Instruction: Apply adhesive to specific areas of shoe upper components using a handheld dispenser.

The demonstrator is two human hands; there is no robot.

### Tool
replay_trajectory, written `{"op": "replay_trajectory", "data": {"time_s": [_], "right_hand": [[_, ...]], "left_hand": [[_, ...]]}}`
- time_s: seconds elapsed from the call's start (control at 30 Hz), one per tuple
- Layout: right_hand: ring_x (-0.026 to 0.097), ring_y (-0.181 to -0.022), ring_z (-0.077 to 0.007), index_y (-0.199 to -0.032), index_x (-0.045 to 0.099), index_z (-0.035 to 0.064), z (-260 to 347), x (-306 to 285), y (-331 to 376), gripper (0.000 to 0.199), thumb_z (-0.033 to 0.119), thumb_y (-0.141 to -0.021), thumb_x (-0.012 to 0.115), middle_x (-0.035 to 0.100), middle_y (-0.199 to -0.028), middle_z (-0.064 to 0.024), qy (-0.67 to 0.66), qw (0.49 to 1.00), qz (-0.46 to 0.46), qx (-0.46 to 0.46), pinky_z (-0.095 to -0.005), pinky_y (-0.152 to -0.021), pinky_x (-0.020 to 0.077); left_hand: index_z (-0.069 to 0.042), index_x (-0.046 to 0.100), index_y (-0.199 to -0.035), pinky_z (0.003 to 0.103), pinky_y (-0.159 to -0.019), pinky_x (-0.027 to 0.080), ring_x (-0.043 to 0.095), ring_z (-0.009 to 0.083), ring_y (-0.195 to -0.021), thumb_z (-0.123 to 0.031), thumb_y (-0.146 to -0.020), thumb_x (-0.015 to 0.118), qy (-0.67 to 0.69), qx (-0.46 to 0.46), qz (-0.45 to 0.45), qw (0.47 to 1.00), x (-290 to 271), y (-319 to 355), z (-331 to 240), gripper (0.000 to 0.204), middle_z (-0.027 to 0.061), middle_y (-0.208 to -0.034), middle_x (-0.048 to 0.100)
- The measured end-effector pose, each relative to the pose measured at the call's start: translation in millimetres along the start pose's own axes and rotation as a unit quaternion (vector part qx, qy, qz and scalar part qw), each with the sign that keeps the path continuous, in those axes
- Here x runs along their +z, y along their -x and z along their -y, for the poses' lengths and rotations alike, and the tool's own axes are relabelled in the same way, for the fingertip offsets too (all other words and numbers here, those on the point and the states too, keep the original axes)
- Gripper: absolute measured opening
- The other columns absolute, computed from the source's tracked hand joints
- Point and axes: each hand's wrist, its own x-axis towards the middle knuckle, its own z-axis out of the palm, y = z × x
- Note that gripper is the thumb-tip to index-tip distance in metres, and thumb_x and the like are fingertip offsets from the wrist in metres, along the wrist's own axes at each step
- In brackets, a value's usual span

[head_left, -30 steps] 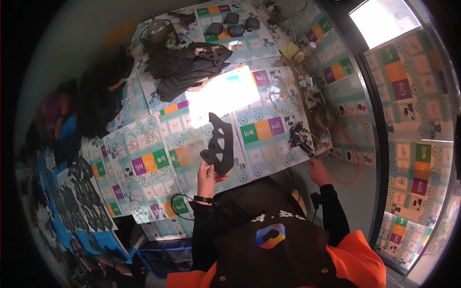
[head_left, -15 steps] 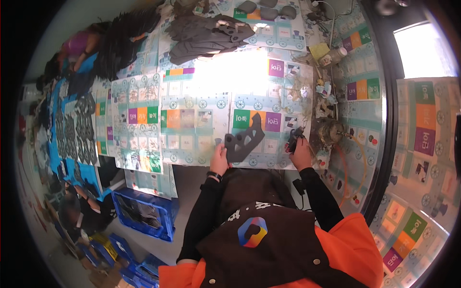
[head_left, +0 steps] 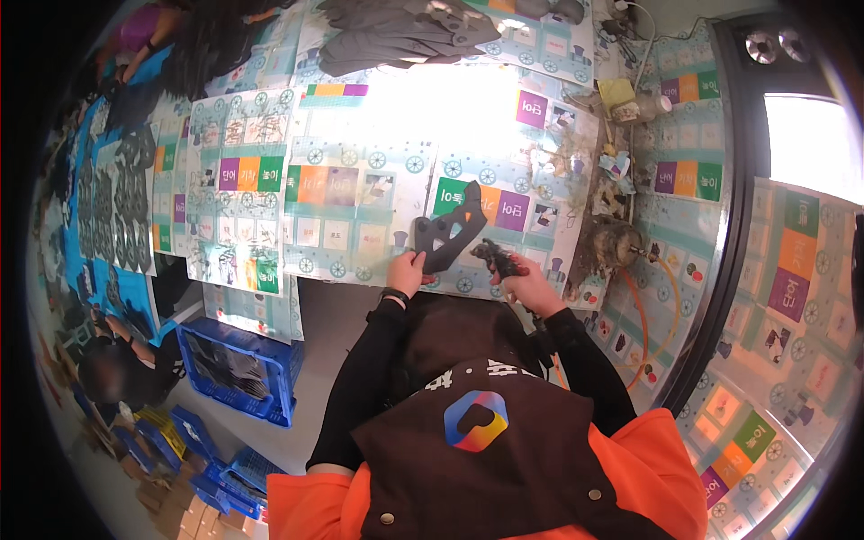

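Observation:
My left hand [head_left: 407,274] pinches the lower left end of a flat, dark grey cut-out piece [head_left: 439,257] with angular holes, tilted over the table's near edge. To its right, my right hand [head_left: 533,286] is wrapped round a black gun-shaped tool [head_left: 498,261] with red parts. The tool's tip points left toward the grey piece, with a small gap between them. Fingers cover much of the tool's grip, so its exact kind is unclear.
Printed sheets cover the table [head_left: 346,229]. Dark grey pieces [head_left: 409,36] are heaped at the back, and more lie in rows [head_left: 117,202] on the left. A grimy round pot [head_left: 612,245] with hoses stands right. A blue crate [head_left: 241,369] sits lower left; another person [head_left: 126,364] works nearby.
My right hand has brought the gun-shaped tool leftward, close to the grey piece. My left hand still holds that piece, now turned a little. The whole view has shifted slightly.

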Motion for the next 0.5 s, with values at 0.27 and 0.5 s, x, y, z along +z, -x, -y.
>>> {"op": "replay_trajectory", "data": {"time_s": [0.27, 0.5], "right_hand": [[0.056, -0.070, -0.0105, -0.102, 0.063, 0.0042, 1.0, 60.5, -26.0, 0.022, 0.006, -0.080, 0.065, 0.065, -0.082, -0.0044, 0.162, 0.986, -0.002, -0.036, -0.0285, -0.060, 0.0449], [0.067, -0.071, -0.0283, -0.099, 0.060, -0.0007, -10.8, 67.8, -44.1, 0.020, 0.009, -0.081, 0.066, 0.066, -0.078, -0.0174, 0.165, 0.980, -0.035, -0.104, -0.0383, -0.071, 0.0511]], "left_hand": [[0.009, 0.066, -0.089, 0.036, -0.052, 0.057, 0.073, 0.0250, -0.058, -0.031, -0.103, 0.057, -0.094, 0.015, -0.008, 0.995, -14.1, -4.7, 11.3, 0.043, 0.0164, -0.067, 0.069], [0.010, 0.066, -0.089, 0.036, -0.052, 0.059, 0.073, 0.0259, -0.058, -0.031, -0.105, 0.054, -0.035, -0.021, -0.008, 0.999, -5.2, -1.3, -5.9, 0.046, 0.0174, -0.069, 0.070]]}}
